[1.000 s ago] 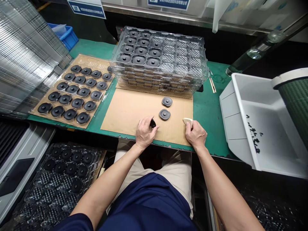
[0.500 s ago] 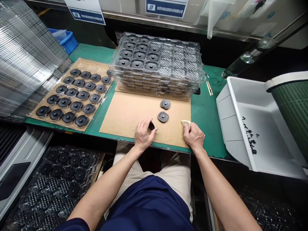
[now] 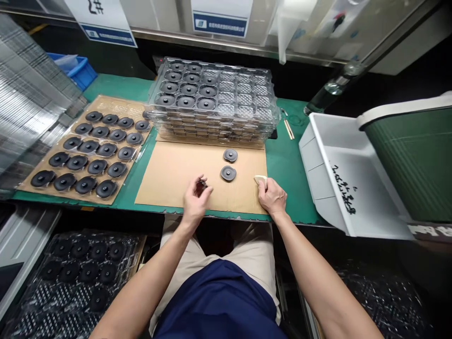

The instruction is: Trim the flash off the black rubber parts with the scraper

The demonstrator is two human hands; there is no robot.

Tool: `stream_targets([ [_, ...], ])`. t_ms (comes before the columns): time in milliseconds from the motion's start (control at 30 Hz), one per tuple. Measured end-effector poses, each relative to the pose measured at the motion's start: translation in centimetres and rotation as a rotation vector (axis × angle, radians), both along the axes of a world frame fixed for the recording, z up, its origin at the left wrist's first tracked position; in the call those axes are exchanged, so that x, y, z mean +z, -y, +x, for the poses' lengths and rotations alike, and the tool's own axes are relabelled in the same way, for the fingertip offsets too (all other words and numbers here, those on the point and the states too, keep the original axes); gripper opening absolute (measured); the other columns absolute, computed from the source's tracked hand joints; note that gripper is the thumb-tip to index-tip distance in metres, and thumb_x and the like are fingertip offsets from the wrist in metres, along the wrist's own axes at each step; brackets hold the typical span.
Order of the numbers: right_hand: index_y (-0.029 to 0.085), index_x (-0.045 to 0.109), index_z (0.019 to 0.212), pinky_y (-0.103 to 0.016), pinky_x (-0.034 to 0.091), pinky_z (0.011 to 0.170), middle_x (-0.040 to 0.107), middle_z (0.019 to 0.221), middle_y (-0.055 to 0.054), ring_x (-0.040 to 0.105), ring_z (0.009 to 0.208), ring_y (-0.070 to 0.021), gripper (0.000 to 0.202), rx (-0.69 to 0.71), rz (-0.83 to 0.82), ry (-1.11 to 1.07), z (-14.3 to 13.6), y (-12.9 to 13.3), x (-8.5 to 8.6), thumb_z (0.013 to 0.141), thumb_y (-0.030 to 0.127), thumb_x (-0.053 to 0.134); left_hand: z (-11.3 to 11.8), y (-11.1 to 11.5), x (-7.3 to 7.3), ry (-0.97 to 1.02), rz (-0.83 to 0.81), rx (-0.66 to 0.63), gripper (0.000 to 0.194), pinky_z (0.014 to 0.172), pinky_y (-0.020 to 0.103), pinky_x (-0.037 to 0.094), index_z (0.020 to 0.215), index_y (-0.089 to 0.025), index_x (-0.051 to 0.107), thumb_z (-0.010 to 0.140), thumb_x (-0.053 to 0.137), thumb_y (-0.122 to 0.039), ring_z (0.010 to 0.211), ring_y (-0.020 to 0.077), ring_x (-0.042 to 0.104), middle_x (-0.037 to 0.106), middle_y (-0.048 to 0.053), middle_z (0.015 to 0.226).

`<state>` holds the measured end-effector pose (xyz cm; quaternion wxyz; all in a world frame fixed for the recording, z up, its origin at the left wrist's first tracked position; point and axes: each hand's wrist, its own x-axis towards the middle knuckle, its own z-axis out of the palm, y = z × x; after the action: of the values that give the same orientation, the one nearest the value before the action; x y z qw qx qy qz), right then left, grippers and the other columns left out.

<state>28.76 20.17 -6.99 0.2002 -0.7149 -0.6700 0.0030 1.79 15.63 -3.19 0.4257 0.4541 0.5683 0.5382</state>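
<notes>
My left hand [image 3: 195, 199] pinches a small black round part [image 3: 201, 185] just above the brown cardboard sheet [image 3: 169, 174] at the bench's front edge. My right hand [image 3: 271, 197] rests on the sheet's right corner, closed on a cream wedge-shaped pad [image 3: 260, 179]. Two more black round parts [image 3: 228, 173] [image 3: 230, 155] lie flat on the cardboard between and beyond my hands. Behind the sheet stands a stack of clear blister trays [image 3: 247, 110]; the top tray's left pockets hold black parts, its right pockets show none.
A cardboard sheet [image 3: 120, 106] at left carries rows of black parts. A white bin [image 3: 318, 155] and a green cylinder [image 3: 416, 165] stand at right. Clear trays pile at far left [image 3: 31, 108]; another tray of parts [image 3: 81, 268] sits below the bench.
My left hand has lifted the black part slightly off the cardboard and turned it in the fingers. The right hand stays on the pad. The camera has tilted and shifted right.
</notes>
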Motion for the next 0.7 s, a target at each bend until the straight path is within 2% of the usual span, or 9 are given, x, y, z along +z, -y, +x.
stream_targets([
  [67, 0.018, 0.055, 0.084, -0.028, 0.018, 0.062, 0.06, 0.084, -0.003, 0.043, 0.068, -0.0131, 0.028, -0.001, -0.006, -0.001, 0.0, -0.1, 0.0, 0.102, 0.039, 0.05, -0.8, 1.5, 2.1, 0.196, -0.058, -0.096, 0.05, 0.102, 0.051, 0.055, 0.141, -0.021, 0.057, 0.097, 0.063, -0.041, 0.123, 0.0305, 0.066, 0.065, 0.019, 0.137],
  [167, 0.018, 0.055, 0.085, -0.029, 0.017, 0.062, 0.061, 0.086, -0.004, 0.044, 0.069, -0.0131, 0.027, -0.007, -0.014, -0.012, 0.1, -0.2, -0.1, 0.102, 0.038, 0.05, -2.3, 4.8, 5.3, 0.661, -0.193, -0.24, 0.057, 0.103, 0.042, 0.057, 0.139, -0.028, 0.061, 0.086, 0.08, -0.032, 0.131, 0.0294, 0.061, 0.06, 0.012, 0.147],
  [267, 0.018, 0.055, 0.084, -0.029, 0.016, 0.062, 0.062, 0.087, -0.004, 0.043, 0.069, -0.0135, 0.027, -0.008, -0.025, -0.033, 0.2, -0.1, -0.2, 0.101, 0.038, 0.05, -3.5, 7.8, 7.3, 0.828, -0.256, -0.282, 0.063, 0.098, 0.04, 0.061, 0.134, -0.029, 0.066, 0.076, 0.09, -0.025, 0.136, 0.0338, 0.057, 0.06, 0.01, 0.148],
  [400, 0.018, 0.056, 0.085, -0.03, 0.014, 0.062, 0.061, 0.086, -0.005, 0.042, 0.068, -0.0141, 0.027, -0.01, -0.04, -0.06, 0.2, 0.1, -0.1, 0.101, 0.039, 0.049, -4.1, 9.9, 8.2, 0.882, -0.248, -0.299, 0.063, 0.096, 0.041, 0.063, 0.133, -0.03, 0.068, 0.075, 0.09, -0.023, 0.139, 0.0366, 0.053, 0.063, 0.008, 0.144],
  [533, 0.018, 0.057, 0.085, -0.03, 0.015, 0.062, 0.061, 0.086, -0.006, 0.043, 0.069, -0.0152, 0.029, -0.027, -0.055, -0.091, 0.0, 0.1, 0.0, 0.1, 0.04, 0.048, -4.1, 10.4, 8.4, 0.936, -0.254, -0.31, 0.062, 0.096, 0.038, 0.063, 0.134, -0.03, 0.068, 0.076, 0.09, -0.024, 0.14, 0.036, 0.053, 0.063, 0.008, 0.144],
  [633, 0.018, 0.062, 0.097, -0.03, 0.019, 0.062, 0.064, 0.09, -0.008, 0.048, 0.072, -0.0172, 0.026, -0.038, -0.063, -0.134, -0.1, -0.1, 0.4, 0.098, 0.04, 0.049, -4.0, 10.4, 8.7, 0.958, -0.261, -0.293, 0.063, 0.096, 0.036, 0.063, 0.133, -0.03, 0.068, 0.074, 0.091, -0.026, 0.139, 0.0363, 0.054, 0.062, 0.007, 0.145],
  [700, 0.017, 0.062, 0.108, -0.029, 0.023, 0.062, 0.065, 0.09, -0.009, 0.05, 0.072, -0.0187, 0.028, -0.051, -0.065, -0.178, -0.4, -0.1, 1.5, 0.098, 0.038, 0.047, -4.0, 10.4, 9.1, 0.952, -0.252, -0.272, 0.064, 0.096, 0.036, 0.062, 0.133, -0.029, 0.068, 0.074, 0.091, -0.026, 0.139, 0.0361, 0.054, 0.062, 0.007, 0.145],
])
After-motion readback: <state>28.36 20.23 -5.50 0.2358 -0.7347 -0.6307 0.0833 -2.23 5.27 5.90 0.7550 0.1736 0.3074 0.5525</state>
